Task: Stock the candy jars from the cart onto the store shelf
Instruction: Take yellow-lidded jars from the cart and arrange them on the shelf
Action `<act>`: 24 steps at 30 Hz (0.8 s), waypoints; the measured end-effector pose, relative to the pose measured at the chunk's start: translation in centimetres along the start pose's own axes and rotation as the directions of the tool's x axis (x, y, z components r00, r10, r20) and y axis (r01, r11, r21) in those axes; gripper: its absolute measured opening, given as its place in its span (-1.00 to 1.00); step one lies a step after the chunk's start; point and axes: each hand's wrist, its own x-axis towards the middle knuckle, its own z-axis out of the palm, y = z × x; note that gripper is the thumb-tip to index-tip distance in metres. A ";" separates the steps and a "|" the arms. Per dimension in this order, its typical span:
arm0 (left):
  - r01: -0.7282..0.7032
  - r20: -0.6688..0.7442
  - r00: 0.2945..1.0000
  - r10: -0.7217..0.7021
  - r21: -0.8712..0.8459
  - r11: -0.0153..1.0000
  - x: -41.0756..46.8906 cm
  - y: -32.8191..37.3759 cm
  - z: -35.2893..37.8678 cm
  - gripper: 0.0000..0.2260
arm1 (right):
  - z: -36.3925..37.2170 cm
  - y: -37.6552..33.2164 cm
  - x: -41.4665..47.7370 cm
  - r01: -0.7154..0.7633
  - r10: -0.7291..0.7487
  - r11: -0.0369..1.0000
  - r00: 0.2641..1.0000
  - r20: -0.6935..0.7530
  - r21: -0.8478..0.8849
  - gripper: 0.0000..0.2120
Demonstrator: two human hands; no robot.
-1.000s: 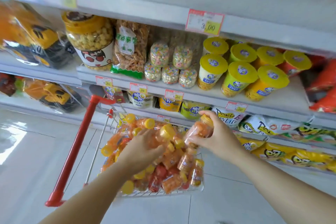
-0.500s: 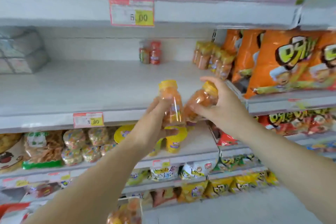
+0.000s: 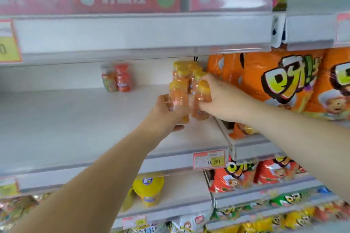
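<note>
We hold two orange candy jars with yellow lids upright and side by side over the white shelf (image 3: pixel 75 119); the left jar (image 3: pixel 177 100) and the right jar (image 3: pixel 203 100) sit close together, just in front of the row of matching jars (image 3: pixel 184 73) at the shelf's right end. Our left hand (image 3: pixel 166 113) cups its jar from below, fingers curled round the body; our right hand (image 3: pixel 223 100) grips its jar from the right, fingers wrapped round it. A greenish jar (image 3: pixel 108 80) and a red jar (image 3: pixel 123 78) stand touching at the back; orange snack bags (image 3: pixel 274 85) fill the neighbouring bay; a price tag (image 3: pixel 209 159) reading 0.80 sits on the shelf edge.
</note>
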 end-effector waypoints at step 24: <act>-0.103 -0.139 0.981 0.135 0.216 0.971 7.6 -3.1 -5.0 -0.64 | 2.0 -1.2 14.2 0.097 -0.102 0.881 0.995 0.014 -0.463 -0.57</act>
